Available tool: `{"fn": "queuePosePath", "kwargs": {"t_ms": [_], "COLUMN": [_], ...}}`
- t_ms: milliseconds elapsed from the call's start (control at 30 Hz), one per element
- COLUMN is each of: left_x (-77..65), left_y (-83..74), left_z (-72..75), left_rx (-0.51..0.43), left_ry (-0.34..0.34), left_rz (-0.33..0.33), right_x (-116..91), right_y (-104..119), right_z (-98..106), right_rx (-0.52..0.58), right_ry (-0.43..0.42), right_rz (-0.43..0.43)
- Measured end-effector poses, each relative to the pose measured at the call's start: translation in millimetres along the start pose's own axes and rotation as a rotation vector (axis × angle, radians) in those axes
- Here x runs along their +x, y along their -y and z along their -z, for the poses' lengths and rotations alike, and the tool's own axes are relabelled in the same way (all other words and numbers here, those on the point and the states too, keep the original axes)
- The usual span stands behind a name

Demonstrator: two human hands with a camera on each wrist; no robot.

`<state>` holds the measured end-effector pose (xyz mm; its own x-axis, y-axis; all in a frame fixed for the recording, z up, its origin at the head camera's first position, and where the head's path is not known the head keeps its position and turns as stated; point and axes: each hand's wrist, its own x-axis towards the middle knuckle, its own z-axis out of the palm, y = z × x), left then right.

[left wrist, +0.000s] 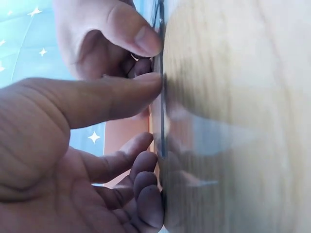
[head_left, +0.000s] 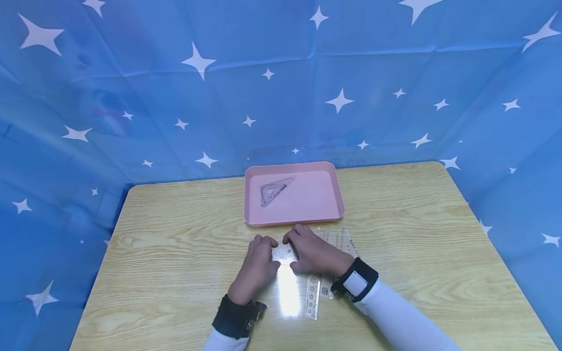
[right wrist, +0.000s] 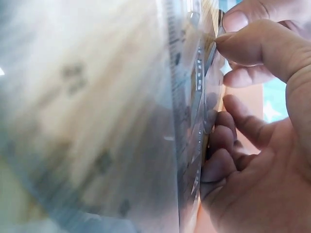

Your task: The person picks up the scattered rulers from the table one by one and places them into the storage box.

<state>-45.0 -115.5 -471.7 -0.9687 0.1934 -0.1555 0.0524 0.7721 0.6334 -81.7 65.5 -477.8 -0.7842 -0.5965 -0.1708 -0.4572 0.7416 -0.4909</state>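
A clear plastic protractor [head_left: 284,253] lies low over the table between both hands, partly covered by fingers. My left hand [head_left: 258,263] grips its left side, thumb at the near edge and fingertips at the far edge. On the other side, my right hand [head_left: 313,251] holds it likewise, its thumb close to the left thumb. The left wrist view shows the protractor edge-on as a thin dark line beside the left thumb [left wrist: 121,97]. Close to the right wrist camera, a blurred transparent sheet [right wrist: 107,121] with printed marks hides much of the table.
Beyond the hands stands a pink tray [head_left: 303,219] with a clear set square [head_left: 274,191] inside. A clear ruler with hexagon holes [head_left: 312,297] lies below the right hand. Another clear set square [head_left: 349,242] and other transparent pieces lie around the right wrist, partly hidden.
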Motion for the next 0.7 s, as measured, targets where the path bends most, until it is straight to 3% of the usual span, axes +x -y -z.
{"fn": "queuePosePath", "kwargs": {"t_ms": [233,700], "left_x": [0.5,-1.5], "left_y": [0.1,-1.1], "left_z": [-2.1,-8.4], "left_rx": [-0.002,-0.002], "left_ry": [0.009,-0.057], "left_rz": [0.013,-0.013], "right_x": [1.3,-2.8], "right_y": [-2.4,-5.1], "right_z": [0.3,0.9], "right_rx": [0.020,0.103], "right_ry": [0.028,0.005], "right_rz": [-0.008,0.049]}}
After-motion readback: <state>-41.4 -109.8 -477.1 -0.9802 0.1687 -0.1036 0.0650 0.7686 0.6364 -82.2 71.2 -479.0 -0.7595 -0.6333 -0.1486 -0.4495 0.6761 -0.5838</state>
